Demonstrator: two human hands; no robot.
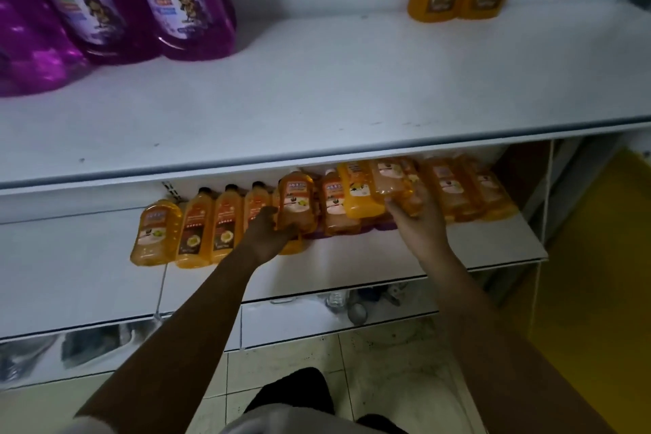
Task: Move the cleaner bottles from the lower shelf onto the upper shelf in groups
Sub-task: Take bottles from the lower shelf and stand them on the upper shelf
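At the lower shelf [370,268], one orange cleaner bottle [296,203] is gripped by the left hand [269,232] and a second bottle [392,183] by the right hand [419,222]. Caps farther right are hidden by the upper shelf [317,109].

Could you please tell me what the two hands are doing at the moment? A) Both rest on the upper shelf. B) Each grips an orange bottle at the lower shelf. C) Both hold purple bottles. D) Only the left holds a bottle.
B: the left hand grips an orange bottle and the right hand a second bottle, down at the lower shelf.
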